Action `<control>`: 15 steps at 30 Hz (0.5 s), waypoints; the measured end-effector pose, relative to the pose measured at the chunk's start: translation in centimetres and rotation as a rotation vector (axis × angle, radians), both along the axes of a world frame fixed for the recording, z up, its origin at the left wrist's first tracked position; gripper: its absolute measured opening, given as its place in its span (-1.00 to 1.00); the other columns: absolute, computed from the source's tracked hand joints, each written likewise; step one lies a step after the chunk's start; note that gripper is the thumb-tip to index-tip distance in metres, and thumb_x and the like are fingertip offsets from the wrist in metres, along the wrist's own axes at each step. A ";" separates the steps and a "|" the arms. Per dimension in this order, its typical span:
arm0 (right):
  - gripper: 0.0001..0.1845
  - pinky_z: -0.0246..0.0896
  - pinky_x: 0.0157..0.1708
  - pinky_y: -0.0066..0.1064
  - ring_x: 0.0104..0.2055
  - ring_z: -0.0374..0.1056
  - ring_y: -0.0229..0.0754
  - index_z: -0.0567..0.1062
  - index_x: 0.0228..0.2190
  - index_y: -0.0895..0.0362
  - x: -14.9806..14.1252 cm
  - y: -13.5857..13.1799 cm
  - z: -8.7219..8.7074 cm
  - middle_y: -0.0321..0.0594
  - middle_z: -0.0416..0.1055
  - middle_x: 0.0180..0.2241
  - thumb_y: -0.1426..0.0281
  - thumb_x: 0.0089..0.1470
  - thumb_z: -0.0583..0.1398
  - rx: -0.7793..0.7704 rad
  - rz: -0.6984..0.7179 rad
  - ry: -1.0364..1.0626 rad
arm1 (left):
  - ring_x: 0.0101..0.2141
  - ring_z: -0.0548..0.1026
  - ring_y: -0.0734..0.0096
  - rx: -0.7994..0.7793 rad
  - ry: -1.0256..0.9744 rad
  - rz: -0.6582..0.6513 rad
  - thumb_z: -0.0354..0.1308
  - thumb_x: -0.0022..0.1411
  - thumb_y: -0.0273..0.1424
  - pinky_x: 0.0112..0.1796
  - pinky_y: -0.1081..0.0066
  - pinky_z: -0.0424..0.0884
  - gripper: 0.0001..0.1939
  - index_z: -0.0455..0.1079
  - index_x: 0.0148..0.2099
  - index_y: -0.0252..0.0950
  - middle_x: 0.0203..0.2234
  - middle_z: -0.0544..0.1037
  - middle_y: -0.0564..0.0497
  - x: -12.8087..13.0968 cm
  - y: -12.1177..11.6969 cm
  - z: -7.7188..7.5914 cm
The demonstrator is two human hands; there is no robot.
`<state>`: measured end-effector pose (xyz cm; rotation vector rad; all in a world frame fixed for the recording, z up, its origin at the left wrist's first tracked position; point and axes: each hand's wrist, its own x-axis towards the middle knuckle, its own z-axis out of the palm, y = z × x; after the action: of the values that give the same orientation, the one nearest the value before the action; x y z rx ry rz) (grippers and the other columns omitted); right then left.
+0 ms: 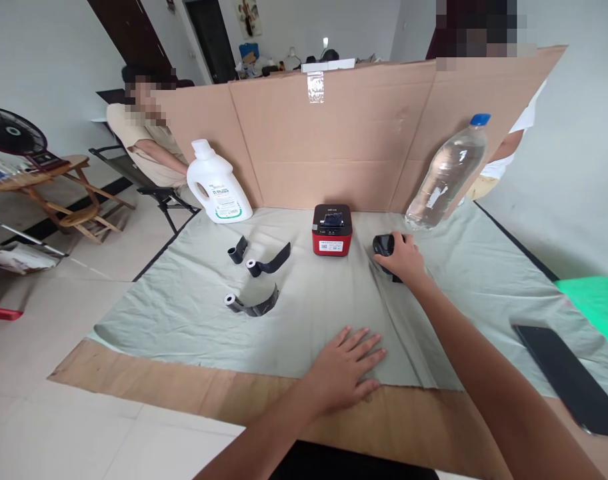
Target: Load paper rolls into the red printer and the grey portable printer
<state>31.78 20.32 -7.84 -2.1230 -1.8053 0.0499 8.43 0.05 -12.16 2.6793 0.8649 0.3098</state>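
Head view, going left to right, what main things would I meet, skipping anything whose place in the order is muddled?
Black fan, white jug, red-and-black box, black object touched by the right hand, clear bottle with blue cap, flat black device.

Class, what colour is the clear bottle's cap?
The cap is blue, seen in the head view.

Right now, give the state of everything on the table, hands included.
White jug: capped
Clear bottle: blue cap on
Red-sided box: open or shut unclear
Black rolls: partly unrolled
Right hand: curled around black object
Left hand: palm down, spread
Phone: flat, screen dark
Cloth: wrinkled
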 end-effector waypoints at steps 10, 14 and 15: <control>-0.16 0.02 0.22 0.25 0.33 0.08 0.43 0.23 0.27 0.21 0.8 0.8 -0.4 0.25 0.11 0.35 0.17 0.01 0.24 0.112 0.172 -0.046 | 0.44 0.01 0.07 -0.189 -0.361 0.171 0.09 0.41 -0.05 0.35 -0.02 0.17 -0.29 0.02 0.48 -0.09 0.46 0.04 -0.09 -1.4 1.9 -0.1; -0.01 0.02 0.33 0.04 0.44 -0.02 0.19 -0.02 0.40 0.25 -3.2 1.8 -1.1 0.18 0.04 0.40 0.20 0.07 0.22 0.142 0.415 0.300 | 0.42 0.11 0.14 -0.285 -0.952 0.707 0.15 0.38 -0.25 0.39 0.07 0.07 -0.37 0.12 0.42 -0.16 0.42 0.16 -0.12 -2.9 12.3 1.7; 0.05 0.11 0.30 0.02 0.43 0.02 0.17 -0.09 0.41 0.26 -4.6 2.4 -1.4 0.20 0.02 0.40 0.18 0.06 0.24 0.098 0.412 0.455 | 0.43 0.08 0.13 -0.331 -1.062 0.810 0.19 0.34 -0.28 0.39 0.10 0.06 -0.34 0.12 0.41 -0.18 0.43 0.15 -0.12 -2.9 15.5 2.3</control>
<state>27.16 22.70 -9.27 -1.4874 -1.8721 0.4924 5.48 15.55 -9.91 1.3675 1.3441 1.4190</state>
